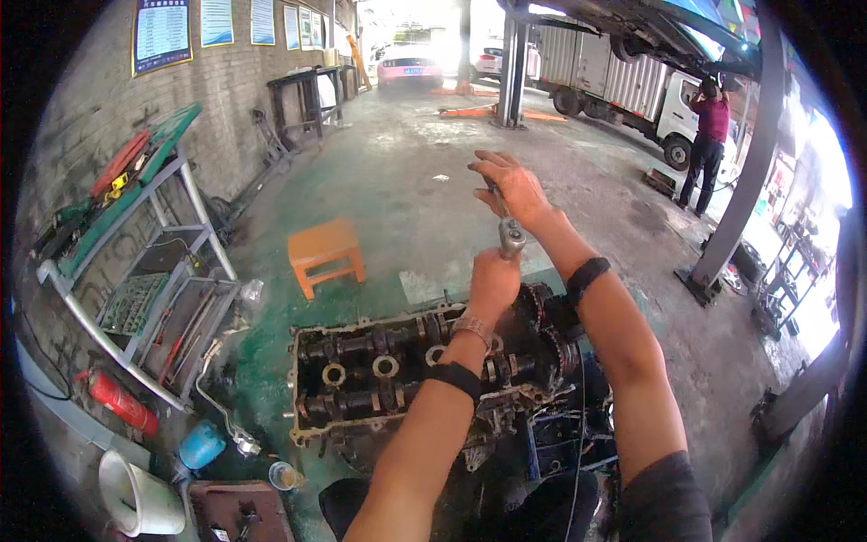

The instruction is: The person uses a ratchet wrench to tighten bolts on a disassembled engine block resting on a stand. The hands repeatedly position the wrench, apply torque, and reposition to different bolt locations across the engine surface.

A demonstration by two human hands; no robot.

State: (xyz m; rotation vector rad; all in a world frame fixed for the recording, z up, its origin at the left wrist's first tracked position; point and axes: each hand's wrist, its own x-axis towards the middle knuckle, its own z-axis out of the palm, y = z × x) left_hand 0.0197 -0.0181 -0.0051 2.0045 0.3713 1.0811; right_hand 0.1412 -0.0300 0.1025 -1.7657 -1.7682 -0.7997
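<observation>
A metal ratchet wrench (512, 238) stands above the engine cylinder head (361, 343), its round head uppermost in my left fist. My left hand (496, 282) is closed just beneath that round head; whatever lies inside the fist is hidden. Farther out, my right hand (517, 188) has the dark end of the ratchet handle between thumb and fingers, with the fingertips partly stretched out. Below my hands, camshafts and pale ring-shaped parts show in the open top of the cylinder head. A toothed gear and chain (553, 352) sit at its right end.
An orange stool (325, 256) stands beyond the engine. On the left are a tool cart (194, 235), a fire extinguisher (122, 402), a blue container (201, 444) and a white bucket (135, 497). Another person (709, 135) works under a raised vehicle at the far right, near a lift post (750, 163).
</observation>
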